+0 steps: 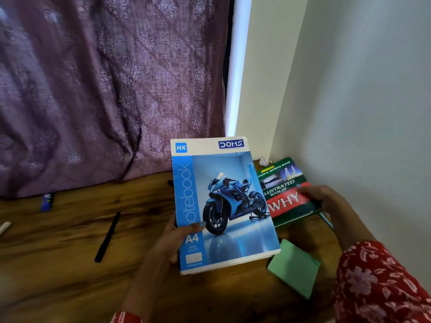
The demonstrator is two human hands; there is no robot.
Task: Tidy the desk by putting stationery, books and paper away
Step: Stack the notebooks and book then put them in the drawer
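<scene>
The left hand (172, 238) holds a blue notebook (221, 206) with a motorbike on the cover, lifted up above the wooden bench (70, 264). Its thumb lies on the front cover near the bottom left corner, and the other fingers are hidden behind the notebook, so it is pinched between them. The right hand (324, 199) rests on a green and red book (286, 194) that lies flat in the far right corner of the bench, next to the white wall. Its fingers (307, 191) lie close together on top of the book's right edge. A small ball of crumpled paper (264, 161) sits just behind that book. A green paper pad (293, 268) lies on the bench near the right sleeve. A black pen (107, 236) lies to the left, well apart from the notebook. A small blue thing (47, 202) lies near the purple curtain (105, 89).
</scene>
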